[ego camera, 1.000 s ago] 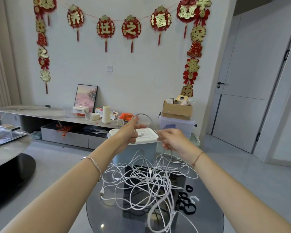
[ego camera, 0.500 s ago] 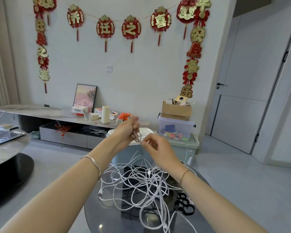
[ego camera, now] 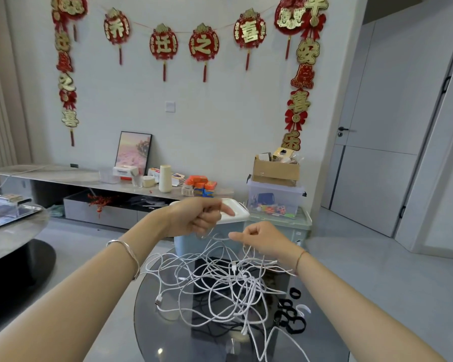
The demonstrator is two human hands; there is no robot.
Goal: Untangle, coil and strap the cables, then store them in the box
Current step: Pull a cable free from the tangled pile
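Observation:
A tangle of white cables (ego camera: 220, 286) lies on a round dark glass table (ego camera: 168, 335). My left hand (ego camera: 196, 216) is raised above the tangle, fingers curled round a white cable strand with the index finger pointing right. My right hand (ego camera: 262, 237) is lower and to the right, pinching the same cable between thumb and fingers; strands hang from it into the pile. Black strap loops (ego camera: 289, 314) lie at the table's right side. A pale blue box with a white lid (ego camera: 236, 209) stands just beyond the table, partly hidden by my hands.
A clear storage bin (ego camera: 275, 202) with a cardboard box (ego camera: 275, 171) on top stands behind at the right. A low shelf (ego camera: 89, 178) with small items runs along the wall. Another round table (ego camera: 8, 231) sits at left. A grey door (ego camera: 377, 126) is at right.
Both hands have come lower toward the tangle. My right hand, close to the left half a second ago, has moved right and down, drawing the cable out between the hands.

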